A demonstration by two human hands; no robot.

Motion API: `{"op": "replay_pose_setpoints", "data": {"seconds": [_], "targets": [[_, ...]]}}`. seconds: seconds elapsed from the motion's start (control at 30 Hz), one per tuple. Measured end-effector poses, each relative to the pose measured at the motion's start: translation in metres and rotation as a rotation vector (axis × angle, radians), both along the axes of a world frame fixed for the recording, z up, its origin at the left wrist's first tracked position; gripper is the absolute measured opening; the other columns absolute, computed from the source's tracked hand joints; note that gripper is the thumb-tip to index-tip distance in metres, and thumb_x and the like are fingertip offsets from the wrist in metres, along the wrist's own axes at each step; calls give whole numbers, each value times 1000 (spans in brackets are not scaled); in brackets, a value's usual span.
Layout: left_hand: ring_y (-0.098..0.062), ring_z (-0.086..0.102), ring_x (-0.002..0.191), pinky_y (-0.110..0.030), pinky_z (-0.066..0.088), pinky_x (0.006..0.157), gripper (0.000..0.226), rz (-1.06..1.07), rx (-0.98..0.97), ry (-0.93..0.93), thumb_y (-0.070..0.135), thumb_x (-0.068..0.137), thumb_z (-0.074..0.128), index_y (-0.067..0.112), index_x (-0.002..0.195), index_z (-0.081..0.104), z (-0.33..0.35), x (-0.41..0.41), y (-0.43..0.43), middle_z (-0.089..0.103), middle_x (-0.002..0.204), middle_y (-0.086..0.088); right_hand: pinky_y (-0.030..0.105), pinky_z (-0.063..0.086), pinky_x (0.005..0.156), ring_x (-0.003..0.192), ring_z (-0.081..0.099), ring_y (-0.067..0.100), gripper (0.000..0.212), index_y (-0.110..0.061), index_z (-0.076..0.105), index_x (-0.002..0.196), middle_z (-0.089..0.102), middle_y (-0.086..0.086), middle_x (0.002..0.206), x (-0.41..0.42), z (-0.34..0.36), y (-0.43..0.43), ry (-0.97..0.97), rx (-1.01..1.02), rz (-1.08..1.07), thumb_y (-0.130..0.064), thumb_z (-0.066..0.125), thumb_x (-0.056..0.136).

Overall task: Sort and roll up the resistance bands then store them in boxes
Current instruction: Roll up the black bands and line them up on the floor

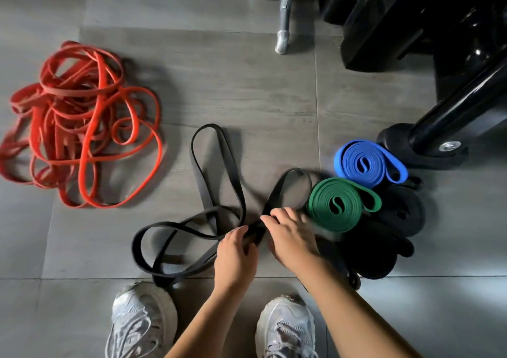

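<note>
We held the loose black band [203,189] with both hands, low over the gray tile floor [247,89]. Our left hand [236,250] pinched the band with curled fingers. Our right hand [290,237] gripped it too, just beside the left one, with its fingers bent over the strap. The rest of the band lay on the floor in big floppy loops, left of our hands and farther out.

Far to the left sat a messy pile of red bands [82,127]. Just right of our hands lay a rolled green band [334,204]. A rolled blue band [362,163] sat a bit farther off, touching the green one. Rolled black bands [403,212] lay beside them on the right. Our two white shoes [142,319] stood near us. A black machine foot [422,144] stood far right.
</note>
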State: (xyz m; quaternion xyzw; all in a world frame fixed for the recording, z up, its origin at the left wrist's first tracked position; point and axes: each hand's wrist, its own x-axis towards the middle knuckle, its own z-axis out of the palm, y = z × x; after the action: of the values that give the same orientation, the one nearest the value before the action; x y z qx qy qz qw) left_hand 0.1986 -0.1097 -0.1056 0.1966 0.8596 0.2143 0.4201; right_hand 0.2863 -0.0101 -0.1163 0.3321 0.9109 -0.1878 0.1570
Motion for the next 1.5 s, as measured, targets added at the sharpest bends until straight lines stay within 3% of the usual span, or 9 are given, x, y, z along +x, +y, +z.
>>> {"op": "replay_pose_setpoints", "data": {"seconds": [0.17, 0.33, 0.53, 0.67, 0.83, 1.03, 1.3, 1.4, 1.5], "targets": [[-17, 29, 137, -30, 27, 107, 60, -249, -152, 34, 32, 87, 53, 24, 144, 33, -3, -1, 0, 34, 150, 8, 29, 46, 69, 65, 60, 22, 7, -21, 66, 60, 59, -3, 64, 7, 2, 2, 36, 181, 82, -15, 63, 62], [-20, 25, 138, -37, 22, 112, 70, -449, -297, 116, 35, 86, 52, 25, 148, 20, -3, -3, -18, 28, 150, 5, 30, 33, 90, 110, 47, 20, 23, -28, 58, 108, 54, -5, 113, 21, 4, -8, -120, -109, -77, -35, 53, 88], [-19, 40, 124, -32, 28, 103, 56, -560, -272, 410, 24, 87, 45, 25, 141, 30, -13, -19, -43, 42, 133, 5, 29, 36, 94, 115, 48, 16, 31, -28, 53, 119, 54, -8, 120, 13, 4, -22, -24, -188, -197, -35, 53, 89], [-22, 52, 113, -33, 42, 87, 42, -490, -187, 226, 21, 86, 45, 26, 128, 46, -12, -28, -45, 50, 125, 4, 32, 36, 97, 119, 46, 19, 42, -27, 51, 126, 52, -5, 125, 7, 8, -31, 18, -186, -233, -33, 60, 85], [-23, 55, 111, -29, 44, 88, 40, -311, 22, 39, 14, 87, 48, 19, 127, 54, 21, -35, -36, 57, 123, -4, 37, 29, 106, 130, 33, 25, 68, -37, 38, 139, 30, 3, 145, -1, 32, -37, 7, -142, -126, -37, 66, 78], [-20, 57, 99, -30, 45, 87, 25, -230, 219, 106, 14, 85, 56, 17, 109, 64, 98, -52, -36, 59, 102, -2, 33, 36, 94, 113, 47, 21, 19, -22, 66, 98, 54, -4, 118, -20, 100, -16, 225, -143, -152, -23, 68, 80], [-10, 56, 88, -25, 45, 77, 25, -194, 482, 264, 14, 75, 65, 29, 94, 58, 231, -64, -43, 58, 91, 11, 28, 42, 65, 73, 55, 13, 15, -29, 49, 98, 59, -17, 83, -32, 236, -17, 441, -240, -188, -24, 59, 87], [-1, 53, 80, -6, 38, 69, 32, -206, 549, 303, 13, 76, 66, 40, 92, 59, 283, -71, -46, 54, 85, 18, 20, 47, 73, 84, 64, 9, 24, -28, 59, 106, 69, -12, 95, -30, 284, -14, 529, -287, -185, -15, 63, 85], [0, 46, 76, 0, 31, 67, 29, -272, 601, 414, 12, 77, 65, 28, 102, 67, 336, -77, -46, 48, 81, 22, 6, 43, 72, 87, 63, 7, 22, -26, 65, 104, 69, -10, 95, -25, 328, -16, 557, -256, -116, -19, 68, 84]]}}
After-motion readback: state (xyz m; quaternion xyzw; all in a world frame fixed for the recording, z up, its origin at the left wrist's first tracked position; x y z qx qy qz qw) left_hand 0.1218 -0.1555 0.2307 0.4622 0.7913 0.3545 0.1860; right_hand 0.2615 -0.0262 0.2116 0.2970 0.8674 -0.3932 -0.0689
